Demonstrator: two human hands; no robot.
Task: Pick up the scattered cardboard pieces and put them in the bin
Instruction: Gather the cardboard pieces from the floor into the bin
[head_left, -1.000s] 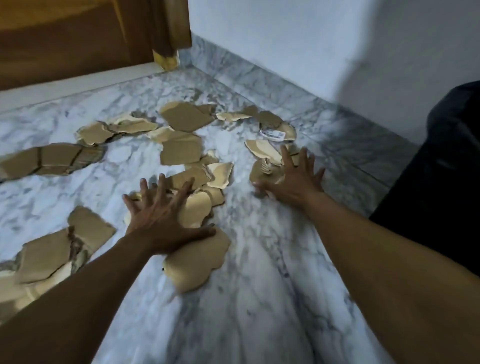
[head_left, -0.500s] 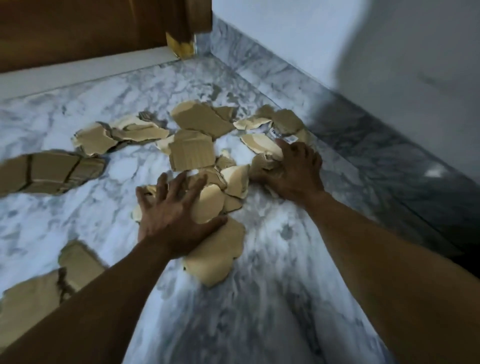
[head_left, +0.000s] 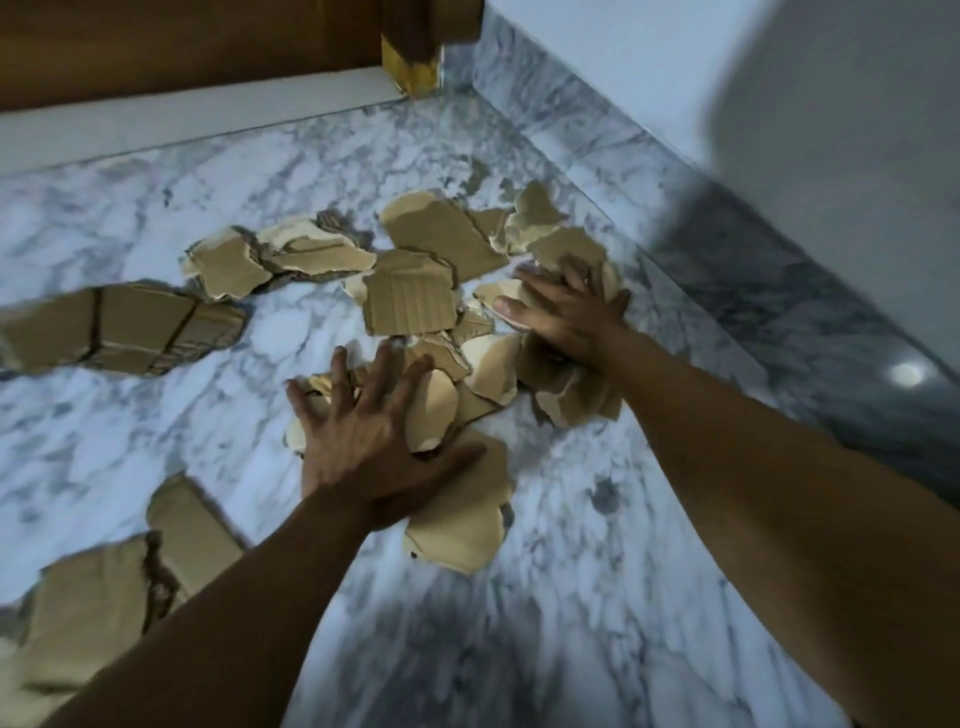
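- Both hands have shifted since half a second ago: the right hand (head_left: 566, 317) has gone from curled over the scraps to flattened with fingers stretched out, and the far-right scraps now sit bunched closer to the middle heap. Left hand (head_left: 374, 441) is pretty much where it was.
- Count: two bare hands, and roughly fifteen or so torn tan cardboard pieces (head_left: 410, 306); they overlap too much for an exact number.
- Left hand is splayed wide, palm down, pressing on the nearest pile, thumb lying on a rounded flat piece (head_left: 462, 525). Nothing is gripped, fingers are loose and spread.
- Right hand lies flat on the far-right scraps, fingers extended, not clenched on anything.
- Cardboard look: ragged ripped edges, matte brown, one squarish piece with corrugation lines showing, and a long creased strip (head_left: 119, 332) off to the left. Another big chunk (head_left: 98, 613) sits lower left beside the left forearm.
- All of it is lying on the white and grey veined marble floor (head_left: 597, 597), mostly clustered between and under the hands.
- Room: a matching marble skirting (head_left: 779, 291) runs along a pale wall (head_left: 649, 67) on the right, and a brown wooden door (head_left: 182, 36) with a pale threshold sits at the top.
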